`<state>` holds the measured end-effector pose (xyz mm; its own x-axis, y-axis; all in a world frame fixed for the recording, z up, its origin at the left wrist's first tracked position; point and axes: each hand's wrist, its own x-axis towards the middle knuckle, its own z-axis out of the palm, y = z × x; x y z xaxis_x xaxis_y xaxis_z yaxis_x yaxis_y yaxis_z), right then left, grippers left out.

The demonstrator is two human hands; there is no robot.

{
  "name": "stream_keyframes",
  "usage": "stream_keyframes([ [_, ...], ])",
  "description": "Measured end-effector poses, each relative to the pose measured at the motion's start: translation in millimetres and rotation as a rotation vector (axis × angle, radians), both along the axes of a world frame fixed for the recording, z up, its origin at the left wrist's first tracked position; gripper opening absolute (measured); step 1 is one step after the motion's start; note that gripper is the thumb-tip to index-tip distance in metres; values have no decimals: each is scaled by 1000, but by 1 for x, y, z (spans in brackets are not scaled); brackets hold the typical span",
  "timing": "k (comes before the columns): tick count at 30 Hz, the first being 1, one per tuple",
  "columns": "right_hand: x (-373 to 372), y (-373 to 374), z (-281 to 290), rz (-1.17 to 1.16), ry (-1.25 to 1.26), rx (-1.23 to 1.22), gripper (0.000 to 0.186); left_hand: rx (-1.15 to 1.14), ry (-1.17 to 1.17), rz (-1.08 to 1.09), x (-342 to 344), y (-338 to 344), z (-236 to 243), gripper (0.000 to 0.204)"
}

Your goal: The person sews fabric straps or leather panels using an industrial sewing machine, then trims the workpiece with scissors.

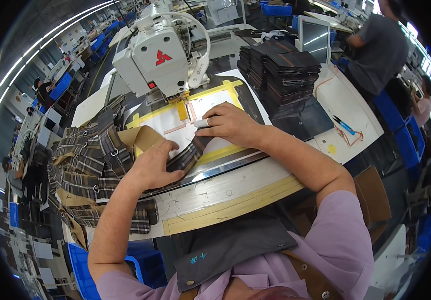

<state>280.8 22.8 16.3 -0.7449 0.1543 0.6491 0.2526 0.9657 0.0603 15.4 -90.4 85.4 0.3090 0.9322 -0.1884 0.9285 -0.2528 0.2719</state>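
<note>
Factory floor; white sewing table (255, 186) with a bare strip along its near edge.
Plaid fabric piece (189, 156) lies between the hands, at the near side of a yellow-taped white sheet (153, 120), nearer than the machine head (150, 60). Left hand (156, 166): thumb and fingers apart around its left end; grip unclear. Right hand (235, 126): fingertips at its upper end, cannot tell if pinching. Plaid pile (88, 172) crowds left; dark panel stack (290, 72) bounds far right; open tabletop near blue pen-shaped tool (345, 126).
</note>
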Motion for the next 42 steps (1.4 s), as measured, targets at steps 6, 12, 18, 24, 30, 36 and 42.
stream_keyframes([
  [6, 6, -13, 15, 56, 210, 41, 32, -382, -977, 12, 34, 38, -37, 81],
  [12, 42, -40, 15, -10, 161, 72, 33, -536, -1160, -58, 47, 46, -53, 83],
  [18, 59, -58, 21, -69, 282, 116, 33, -392, -1219, 39, 72, 38, -51, 61],
  [24, 83, -68, 17, -247, 189, 97, 35, -316, -998, 43, 81, 29, -28, 39],
  [30, 174, -74, -1, -634, 173, 45, 35, 498, -775, 141, 75, -13, -25, 28],
  [36, 301, -87, -38, -1171, 198, -50, 37, 645, -868, 252, 105, -65, -67, 17],
  [42, 343, -92, -58, -1327, 69, -268, 34, 1354, -444, -95, 81, -64, -35, 27],
])
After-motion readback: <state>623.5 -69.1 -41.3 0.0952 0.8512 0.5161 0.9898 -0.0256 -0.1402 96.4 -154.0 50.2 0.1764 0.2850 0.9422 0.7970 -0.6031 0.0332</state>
